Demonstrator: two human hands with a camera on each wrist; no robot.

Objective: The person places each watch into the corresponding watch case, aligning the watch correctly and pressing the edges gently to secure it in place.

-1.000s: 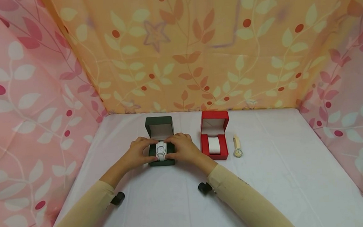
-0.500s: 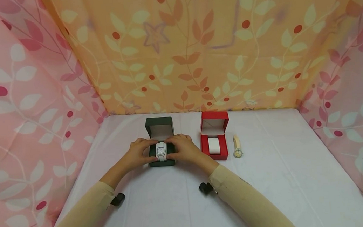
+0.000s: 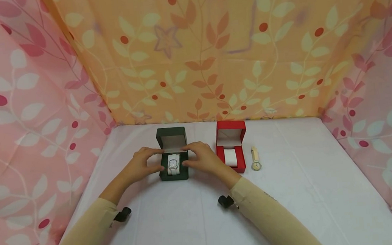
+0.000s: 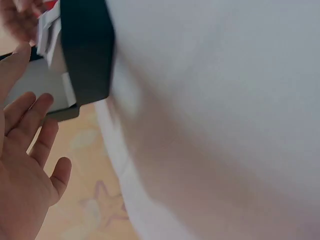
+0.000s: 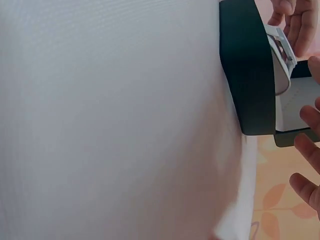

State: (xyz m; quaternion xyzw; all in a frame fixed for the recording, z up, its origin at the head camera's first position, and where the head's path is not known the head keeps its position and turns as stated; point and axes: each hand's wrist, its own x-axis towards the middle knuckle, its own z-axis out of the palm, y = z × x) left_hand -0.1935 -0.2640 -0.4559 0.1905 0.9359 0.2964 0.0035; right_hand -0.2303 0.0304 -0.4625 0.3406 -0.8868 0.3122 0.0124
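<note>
A white wristwatch (image 3: 173, 164) with a squarish face sits on its cushion inside the dark green watch box (image 3: 174, 176), whose lid stands raised. My left hand (image 3: 140, 165) is at the box's left side, thumb and fingers spread apart with nothing between them. On the other side my right hand (image 3: 203, 158) is spread the same way, its fingertips over the box's right edge. In the left wrist view the left fingers (image 4: 42, 142) are loosely extended beside the green box (image 4: 87, 55). The right wrist view shows the watch (image 5: 282, 47) on the cushion between both hands.
Just right of my right hand stands an open red watch box (image 3: 241, 161) with a bare white cushion (image 3: 230, 158). Beside it lies a cream-strapped watch (image 3: 256, 160). A white cloth covers the table (image 3: 175, 222), and patterned curtains (image 3: 191, 54) enclose the back and sides.
Both hands have let go of the white watch and drawn apart, left hand leftward, right hand slightly rightward. The watch stays in the green box.
</note>
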